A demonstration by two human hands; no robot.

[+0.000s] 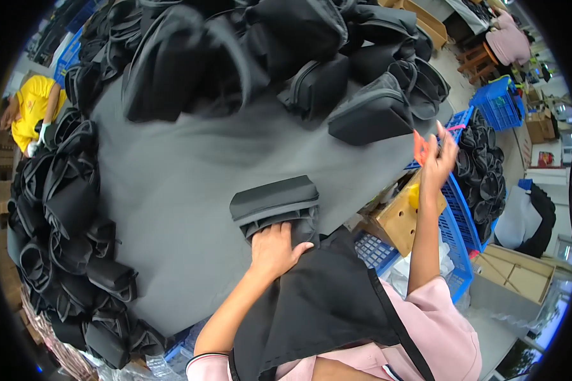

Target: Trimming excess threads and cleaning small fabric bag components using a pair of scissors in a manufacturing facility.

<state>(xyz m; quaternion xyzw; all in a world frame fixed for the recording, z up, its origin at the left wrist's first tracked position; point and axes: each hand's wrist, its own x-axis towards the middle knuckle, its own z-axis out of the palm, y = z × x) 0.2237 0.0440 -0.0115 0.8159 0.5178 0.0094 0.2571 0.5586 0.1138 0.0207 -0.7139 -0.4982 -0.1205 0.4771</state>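
At the black pouch (273, 198), I should press gently; left hand (272, 254): thumb spread, fingertips hidden; right hand's (437, 168) pinch unclear.

We record the left hand (274, 253) at a black pouch (276, 198) by the near edge of the worktop (165, 209), fingers reaching into its opening. Right hand (440, 164) raised by the right edge, next to an orange-red piece (420, 149); whether gripped, we cannot tell. Black pouches (73, 206) crowd the left and far edges. Off the right edge: a blue crate (462, 213), pouches inside.
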